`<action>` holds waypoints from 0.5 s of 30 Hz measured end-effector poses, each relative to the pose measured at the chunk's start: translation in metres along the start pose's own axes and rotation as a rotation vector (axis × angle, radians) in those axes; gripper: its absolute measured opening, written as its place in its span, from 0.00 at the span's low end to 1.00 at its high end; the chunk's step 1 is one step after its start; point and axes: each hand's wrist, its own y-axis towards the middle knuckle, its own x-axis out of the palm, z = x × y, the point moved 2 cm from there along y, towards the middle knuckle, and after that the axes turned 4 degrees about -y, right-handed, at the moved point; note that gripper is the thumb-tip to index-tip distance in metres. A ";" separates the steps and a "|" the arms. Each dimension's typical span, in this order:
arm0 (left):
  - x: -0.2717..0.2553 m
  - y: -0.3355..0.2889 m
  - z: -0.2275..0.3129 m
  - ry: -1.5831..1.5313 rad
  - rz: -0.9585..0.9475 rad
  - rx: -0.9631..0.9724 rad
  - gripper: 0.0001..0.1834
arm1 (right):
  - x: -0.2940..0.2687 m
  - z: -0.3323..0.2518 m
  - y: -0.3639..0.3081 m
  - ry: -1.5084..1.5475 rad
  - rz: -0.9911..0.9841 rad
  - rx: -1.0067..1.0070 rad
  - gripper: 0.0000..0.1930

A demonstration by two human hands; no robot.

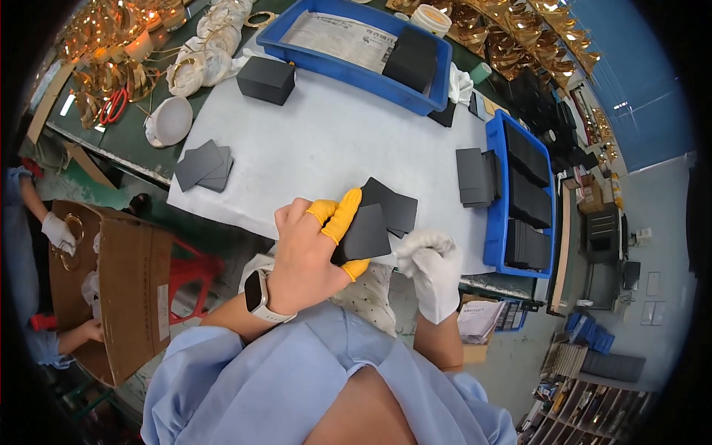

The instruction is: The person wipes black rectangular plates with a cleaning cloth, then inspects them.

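Note:
My left hand (305, 241), with yellow finger cots on some fingers, grips a thin black rectangular plate (366, 233) between its thumb and fingers. Just beyond it, several similar loose plates (400, 212) lie overlapping on the white cloth (326, 141), partly hidden by the held plate. My right hand (432, 271) wears a white glove and is closed, a short way right of the held plate. Whatever its curled fingers hold, if anything, is hidden. Grey plates (204, 165) lie fanned out to the left, and another small stack of plates (475, 178) rests on the right.
A blue tray (493, 245) filled with black plates stands at the right. Farther back are a larger blue tray (297, 59) and a black block-like stack (265, 79). Shiny gold pieces (122, 55) crowd the far left. Another person's gloved hand (59, 233) is beside a cardboard box (130, 282).

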 end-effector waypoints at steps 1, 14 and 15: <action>0.001 -0.001 0.000 -0.007 -0.004 -0.006 0.41 | 0.006 -0.004 0.001 -0.004 0.005 0.007 0.15; -0.005 -0.003 0.002 0.005 -0.006 0.047 0.37 | 0.022 -0.007 0.002 0.006 -0.011 0.229 0.12; -0.005 -0.003 0.002 -0.006 -0.009 0.042 0.38 | 0.024 -0.009 0.003 0.044 -0.035 0.232 0.14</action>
